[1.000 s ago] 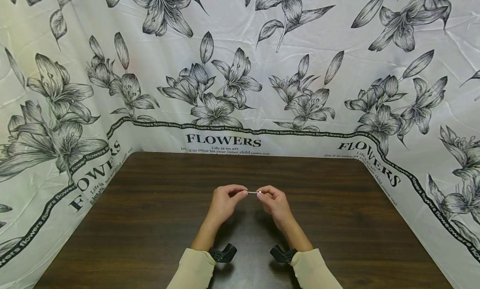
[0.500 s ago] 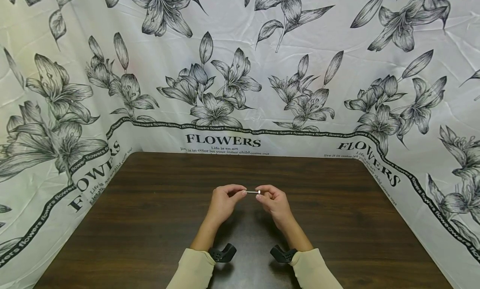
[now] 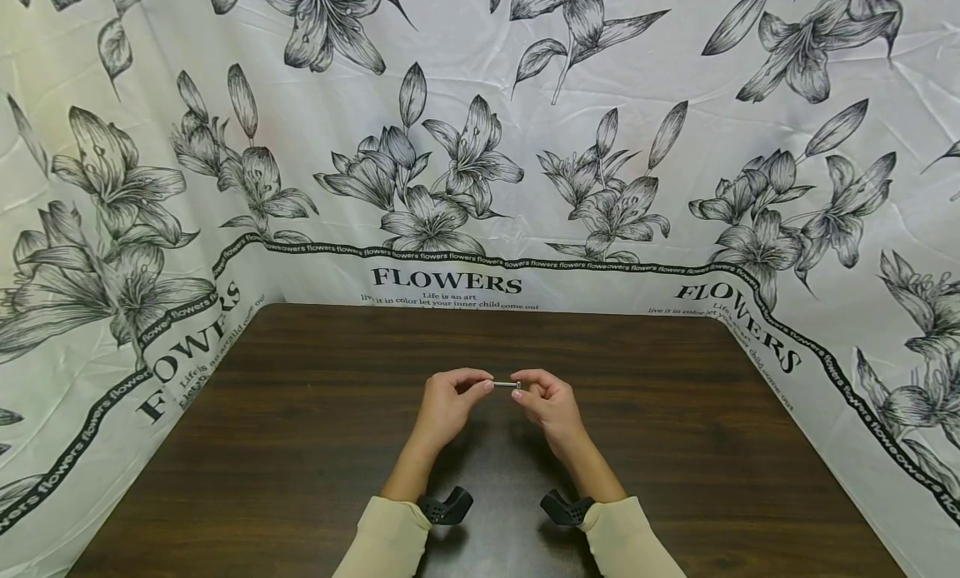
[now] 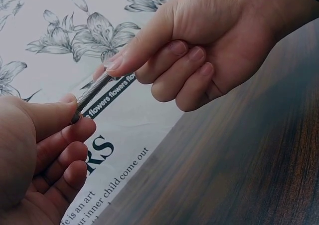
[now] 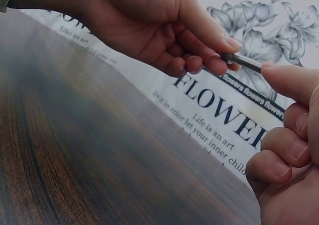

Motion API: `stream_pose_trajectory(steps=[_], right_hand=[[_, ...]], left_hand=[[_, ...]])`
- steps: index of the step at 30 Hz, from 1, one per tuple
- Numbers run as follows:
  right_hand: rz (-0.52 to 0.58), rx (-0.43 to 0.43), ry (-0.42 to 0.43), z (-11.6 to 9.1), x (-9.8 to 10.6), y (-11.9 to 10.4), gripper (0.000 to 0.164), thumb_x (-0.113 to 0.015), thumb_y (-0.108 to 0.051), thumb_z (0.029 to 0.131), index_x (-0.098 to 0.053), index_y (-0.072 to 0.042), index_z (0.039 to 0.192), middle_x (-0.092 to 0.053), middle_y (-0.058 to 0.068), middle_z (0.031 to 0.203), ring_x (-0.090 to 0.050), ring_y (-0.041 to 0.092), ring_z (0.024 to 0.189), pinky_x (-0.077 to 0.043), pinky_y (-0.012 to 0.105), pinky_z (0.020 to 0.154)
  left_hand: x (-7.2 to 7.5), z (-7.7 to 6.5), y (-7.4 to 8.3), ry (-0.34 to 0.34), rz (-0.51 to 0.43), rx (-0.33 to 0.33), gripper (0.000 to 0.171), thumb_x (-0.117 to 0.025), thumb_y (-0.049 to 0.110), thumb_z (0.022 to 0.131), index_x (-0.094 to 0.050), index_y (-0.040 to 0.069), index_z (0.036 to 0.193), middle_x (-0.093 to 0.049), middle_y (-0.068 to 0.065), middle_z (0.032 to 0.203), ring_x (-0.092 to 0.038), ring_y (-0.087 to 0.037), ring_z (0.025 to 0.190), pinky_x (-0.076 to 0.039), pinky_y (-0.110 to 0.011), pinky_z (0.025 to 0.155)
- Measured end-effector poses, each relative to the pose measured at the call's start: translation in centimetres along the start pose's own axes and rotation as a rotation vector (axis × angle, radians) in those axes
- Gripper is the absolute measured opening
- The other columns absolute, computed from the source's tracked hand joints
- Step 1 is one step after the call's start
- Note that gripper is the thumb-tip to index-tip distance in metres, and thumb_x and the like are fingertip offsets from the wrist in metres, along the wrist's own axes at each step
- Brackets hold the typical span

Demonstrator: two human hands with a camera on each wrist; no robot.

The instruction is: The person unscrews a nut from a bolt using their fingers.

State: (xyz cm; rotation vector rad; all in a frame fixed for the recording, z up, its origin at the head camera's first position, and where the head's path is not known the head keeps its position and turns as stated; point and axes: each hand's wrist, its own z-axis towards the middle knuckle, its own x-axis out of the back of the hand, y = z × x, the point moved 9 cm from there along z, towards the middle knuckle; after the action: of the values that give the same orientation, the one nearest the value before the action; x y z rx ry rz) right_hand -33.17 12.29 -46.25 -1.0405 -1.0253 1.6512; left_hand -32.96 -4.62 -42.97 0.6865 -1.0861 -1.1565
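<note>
A small metal bolt (image 3: 506, 384) is held level between both hands above the table. My left hand (image 3: 448, 405) pinches its left end between thumb and index finger. At the other end, the thumb and index finger of my right hand (image 3: 552, 405) lie on either side of a short, wider piece; whether this is the bolt's head or a nut I cannot tell. Threads show along the bolt (image 4: 93, 91) in the left wrist view. In the right wrist view the bolt (image 5: 247, 62) bridges the two hands, its ends partly covered by fingers.
Under the hands lies a dark wood-grain table (image 3: 330, 445). A white curtain (image 3: 480, 220) printed with flowers and lettering surrounds its back and sides. Each wrist wears a black device (image 3: 447, 506) beside a pale sleeve (image 3: 386, 536).
The right thumb and index finger have parted slightly, leaving the wider end piece more visible, and it looks turned. Both arms stay almost still.
</note>
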Motion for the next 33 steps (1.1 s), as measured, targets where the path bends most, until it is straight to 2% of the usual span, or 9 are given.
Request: stream_pose_trajectory(steps=[5, 11, 17, 20, 24, 28, 33], right_hand=[[-0.003, 0.009, 0.001, 0.0, 0.0, -0.2, 0.026, -0.066, 0.005, 0.088, -0.058, 0.017, 0.110, -0.034, -0.005, 0.054, -0.029, 0.006, 0.043, -0.021, 0.023, 0.042], [-0.020, 0.015, 0.001, -0.1, -0.1, -0.4, 0.028, -0.067, 0.005, 0.087, -0.057, 0.018, 0.111, -0.034, -0.004, 0.054, -0.029, 0.006, 0.043, -0.022, 0.022, 0.042], [-0.036, -0.001, 0.007, 0.0, 0.0, -0.7, 0.026, -0.064, 0.009, 0.088, -0.057, 0.018, 0.112, -0.035, -0.005, 0.055, -0.031, 0.005, 0.043, -0.024, 0.022, 0.043], [-0.057, 0.001, 0.002, -0.2, -0.5, -1.7, 0.025, -0.063, 0.010, 0.088, -0.057, 0.019, 0.111, -0.036, -0.004, 0.055, -0.032, 0.004, 0.044, -0.026, 0.022, 0.044], [-0.117, 0.009, 0.002, -0.4, -1.1, -3.0, 0.025, -0.064, 0.011, 0.087, -0.057, 0.020, 0.108, -0.036, -0.003, 0.055, -0.033, 0.003, 0.045, -0.027, 0.022, 0.043], [-0.190, 0.004, 0.040, -0.1, -0.2, -1.6, 0.023, -0.067, 0.009, 0.086, -0.062, 0.016, 0.107, -0.035, -0.003, 0.055, -0.031, 0.004, 0.044, -0.025, 0.021, 0.043], [-0.393, -0.006, 0.102, 0.3, 1.1, 0.2, 0.021, -0.075, 0.000, 0.082, -0.071, 0.006, 0.102, -0.033, -0.004, 0.053, -0.028, 0.004, 0.044, -0.023, 0.021, 0.043]], left_hand=[[0.0, 0.0, -0.2, 0.003, 0.001, 0.011, 0.005, -0.076, 0.012, 0.084, -0.076, 0.010, 0.090, -0.067, 0.006, 0.076, -0.057, -0.012, 0.067, -0.047, -0.027, 0.062], [-0.1, 0.0, -0.3, -0.013, -0.012, 0.018, 0.007, -0.075, 0.014, 0.086, -0.076, 0.008, 0.090, -0.067, 0.005, 0.076, -0.057, -0.012, 0.068, -0.047, -0.027, 0.063], [-0.2, 0.0, -0.6, -0.037, -0.049, 0.023, 0.007, -0.071, 0.013, 0.089, -0.075, 0.007, 0.089, -0.070, -0.009, 0.078, -0.060, -0.016, 0.070, -0.047, -0.028, 0.064], [-0.2, 0.0, -0.8, -0.039, -0.057, 0.034, 0.008, -0.070, 0.013, 0.090, -0.075, 0.006, 0.089, -0.070, -0.015, 0.079, -0.060, -0.020, 0.070, -0.046, -0.028, 0.063], [-0.2, 0.0, -1.0, -0.037, -0.062, 0.043, 0.007, -0.071, 0.013, 0.090, -0.074, 0.007, 0.088, -0.069, -0.017, 0.079, -0.060, -0.023, 0.070, -0.045, -0.028, 0.062], [-0.2, 0.0, -1.2, -0.031, -0.057, 0.051, 0.006, -0.071, 0.012, 0.089, -0.075, 0.008, 0.087, -0.070, -0.014, 0.078, -0.060, -0.022, 0.069, -0.045, -0.027, 0.061], [-0.3, -0.1, -1.9, -0.035, 0.002, 0.074, 0.004, -0.073, 0.012, 0.087, -0.076, 0.009, 0.086, -0.070, -0.002, 0.076, -0.060, -0.017, 0.069, -0.047, -0.028, 0.062]])
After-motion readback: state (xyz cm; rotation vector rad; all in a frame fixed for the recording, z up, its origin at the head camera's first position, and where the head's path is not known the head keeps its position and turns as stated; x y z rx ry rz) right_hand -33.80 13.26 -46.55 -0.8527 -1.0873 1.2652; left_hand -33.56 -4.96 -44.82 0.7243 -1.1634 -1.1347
